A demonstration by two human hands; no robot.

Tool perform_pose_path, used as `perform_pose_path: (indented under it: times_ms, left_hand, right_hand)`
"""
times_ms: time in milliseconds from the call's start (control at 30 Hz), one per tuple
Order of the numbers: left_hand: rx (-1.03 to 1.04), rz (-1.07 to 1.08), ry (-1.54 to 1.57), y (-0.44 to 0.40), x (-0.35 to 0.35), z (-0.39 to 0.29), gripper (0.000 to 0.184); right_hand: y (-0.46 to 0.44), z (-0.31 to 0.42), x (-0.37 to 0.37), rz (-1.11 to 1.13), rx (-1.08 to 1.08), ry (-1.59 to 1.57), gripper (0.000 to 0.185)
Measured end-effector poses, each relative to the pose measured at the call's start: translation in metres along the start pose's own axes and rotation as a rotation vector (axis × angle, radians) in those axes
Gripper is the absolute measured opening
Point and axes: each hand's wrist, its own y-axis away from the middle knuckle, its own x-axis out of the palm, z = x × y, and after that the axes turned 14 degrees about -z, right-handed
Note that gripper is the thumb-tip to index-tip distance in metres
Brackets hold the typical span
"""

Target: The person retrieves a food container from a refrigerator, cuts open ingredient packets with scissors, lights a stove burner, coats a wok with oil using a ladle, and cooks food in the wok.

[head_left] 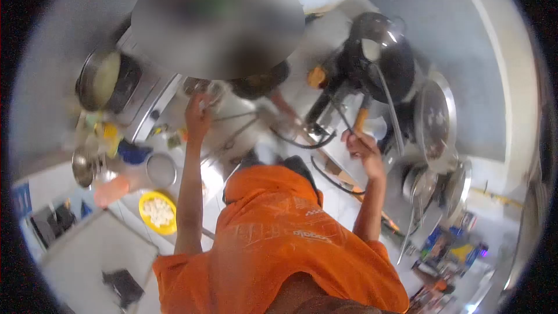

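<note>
My left hand (199, 117) is raised on the left, its fingers closed round something blurred, close to a shiny metal thing (200, 87). On the right, my right hand (363, 146) is closed on a thin dark rod (343, 115). Just above that hand is a wooden handle (361, 118), below a black wok (381, 61). A ladle (371, 50) with a long metal handle lies across the wok. A large round grey shape (218, 29), out of focus, hides much of the upper left.
A pan with pale contents (104, 81) is at left. Below it are a yellow dish of white pieces (157, 212) and a grey tray (93, 256). Another person's forearm (283, 107) shows near the middle. A large metal pan (436, 122) is at right; dark hoses curve nearby.
</note>
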Motion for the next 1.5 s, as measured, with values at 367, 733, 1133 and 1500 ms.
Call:
perform_pose_path:
  times_ms: [367,733,1133,1500]
  left_hand:
    - [-0.257,0.548,0.529,0.070,0.101,-0.155,0.012]
    - [-0.636,1.070,0.787,0.126,0.250,-0.241,0.045]
    - [-1.101,1.002,0.687,0.144,0.267,-0.296,0.030]
    - [-1.060,1.006,0.631,0.143,0.262,-0.299,0.043]
  right_hand:
    - [-0.122,-0.034,-0.190,-0.871,-0.596,1.036,0.031]
    - [-0.230,-0.067,-0.217,-0.767,-0.662,1.201,0.020]
    - [-0.258,-0.087,-0.241,-0.574,-0.674,1.397,0.018]
    - [-0.290,-0.119,-0.248,-0.571,-0.535,1.289,0.023]
